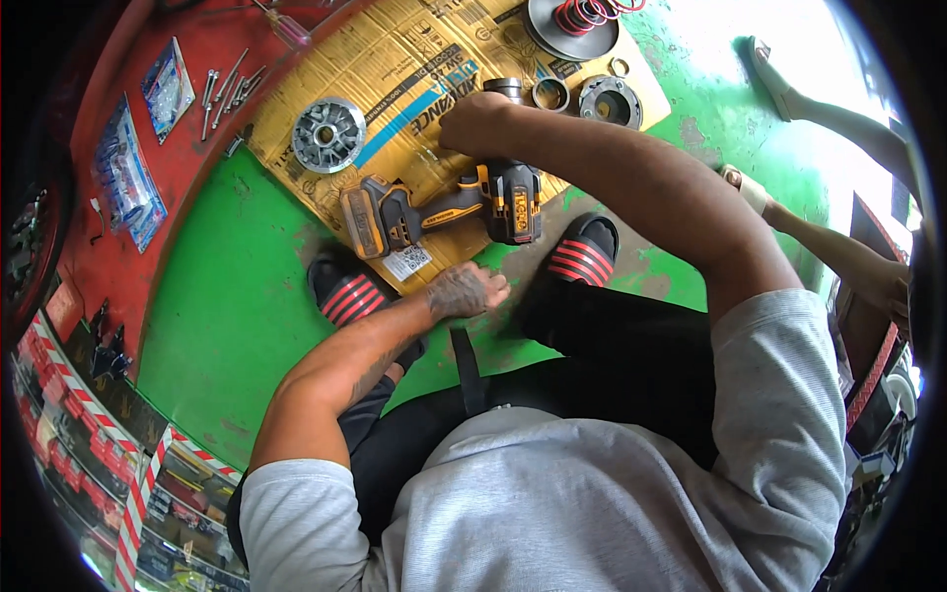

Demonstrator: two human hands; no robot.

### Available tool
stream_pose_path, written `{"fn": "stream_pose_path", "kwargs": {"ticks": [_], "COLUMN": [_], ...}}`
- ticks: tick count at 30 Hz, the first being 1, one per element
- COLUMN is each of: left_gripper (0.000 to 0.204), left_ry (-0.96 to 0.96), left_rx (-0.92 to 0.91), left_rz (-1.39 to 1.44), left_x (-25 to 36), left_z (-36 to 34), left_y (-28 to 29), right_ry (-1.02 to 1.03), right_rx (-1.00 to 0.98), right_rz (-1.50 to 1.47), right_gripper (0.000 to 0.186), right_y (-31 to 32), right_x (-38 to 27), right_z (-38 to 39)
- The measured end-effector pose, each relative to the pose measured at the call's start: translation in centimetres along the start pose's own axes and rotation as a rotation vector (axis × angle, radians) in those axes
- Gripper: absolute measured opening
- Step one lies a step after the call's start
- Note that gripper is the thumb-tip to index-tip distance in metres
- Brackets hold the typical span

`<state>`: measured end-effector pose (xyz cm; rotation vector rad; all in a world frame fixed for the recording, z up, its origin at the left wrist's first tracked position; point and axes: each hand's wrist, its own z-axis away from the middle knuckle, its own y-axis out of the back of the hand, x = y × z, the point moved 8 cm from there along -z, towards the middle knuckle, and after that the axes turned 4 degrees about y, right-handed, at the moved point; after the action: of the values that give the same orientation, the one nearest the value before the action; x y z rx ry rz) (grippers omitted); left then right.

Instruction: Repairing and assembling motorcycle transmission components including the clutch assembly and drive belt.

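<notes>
My right hand (pixel 475 122) reaches over the flattened cardboard (pixel 409 59) with its fingers curled shut; what they hold, if anything, is hidden. Just beyond it stands a small dark metal cylinder (pixel 503 87). Below that hand a yellow-and-black cordless impact wrench (pixel 449 209) lies across the cardboard. My left hand (pixel 471 292) is closed, fingertips pressed together, near the cardboard's front edge between my feet. Whatever is in its fingers is too small to make out. A ribbed silver pulley disc (pixel 328 135) lies left of the right hand.
On the right of the cardboard are a metal ring (pixel 549 94), a round metal housing (pixel 610 102) and a pulley with a red spring (pixel 572 28). A red platform (pixel 187 59) at left holds sockets, bits and plastic packets (pixel 133 178). Another person's legs (pixel 838 109) show at right.
</notes>
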<state>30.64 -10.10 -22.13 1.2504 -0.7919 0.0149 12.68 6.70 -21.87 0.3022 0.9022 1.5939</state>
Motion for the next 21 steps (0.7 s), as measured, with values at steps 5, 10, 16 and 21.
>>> {"fn": "stream_pose_path", "kwargs": {"ticks": [5, 10, 16, 21], "left_gripper": [0.012, 0.018, 0.041, 0.040], "left_ry": [-0.063, 0.059, 0.479, 1.102], "left_rx": [0.007, -0.027, -0.097, 0.184], "left_rz": [0.056, 0.041, 1.057, 1.731], "left_x": [-0.4, -1.7, -4.3, -8.5], "left_z": [0.9, 1.7, 8.2, 18.1], "left_y": [-0.7, 0.7, 9.5, 17.4], "right_ry": [-0.067, 0.166, 0.144, 0.528], "right_rx": [0.051, 0.303, 0.581, 1.036], "right_rz": [-0.178, -0.426, -0.729, -0.886], "right_gripper": [0.020, 0.036, 0.021, 0.018], "right_y": [0.3, 3.1, 8.8, 16.6], "right_x": [0.8, 1.9, 0.7, -9.4], "right_z": [-0.2, 1.4, 5.1, 11.0]}}
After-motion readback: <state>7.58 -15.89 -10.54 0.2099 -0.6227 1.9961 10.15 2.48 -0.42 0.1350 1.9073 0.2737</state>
